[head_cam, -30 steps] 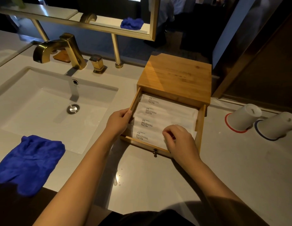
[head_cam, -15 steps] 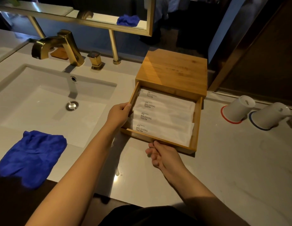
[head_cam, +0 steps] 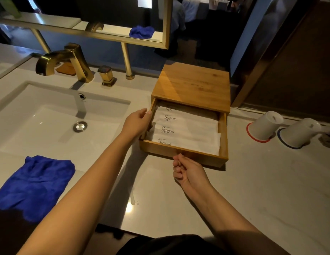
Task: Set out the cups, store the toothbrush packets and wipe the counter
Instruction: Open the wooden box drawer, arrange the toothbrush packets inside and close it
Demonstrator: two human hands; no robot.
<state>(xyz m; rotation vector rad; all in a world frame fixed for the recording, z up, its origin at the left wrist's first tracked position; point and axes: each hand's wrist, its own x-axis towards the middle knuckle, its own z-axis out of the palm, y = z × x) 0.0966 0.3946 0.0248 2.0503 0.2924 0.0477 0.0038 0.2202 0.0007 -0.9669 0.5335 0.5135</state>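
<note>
- Bamboo drawer (head_cam: 180, 151) stands open from its square bamboo box (head_cam: 193, 83), with the flat white toothbrush packets (head_cam: 186, 129) lying in a row inside it. We judge the storing step is nearly done.
- Our left hand (head_cam: 136, 122) holds the drawer's left wall, fingers bent onto its edge, right by the box mouth.
- Our right hand (head_cam: 188, 170) sits at the drawer front, fingers clenched. Any pull there is hidden, so we cannot tell whether they pinch one.
- Next, we reckon: push the drawer straight in, and get those left fingers clear before the wall slides under the box.
- A red-rimmed white cup (head_cam: 262, 126) and a blue-rimmed white cup (head_cam: 298, 134) stand mouth-down on the pale stone bench (head_cam: 252, 190), right of the box and well apart from both hands.
- A crumpled blue cloth (head_cam: 33, 183) lies at the near corner of the white sink (head_cam: 40, 129), waiting for the wipe.
- Bare bench shows between drawer front and near edge, so there's room for the right arm.
</note>
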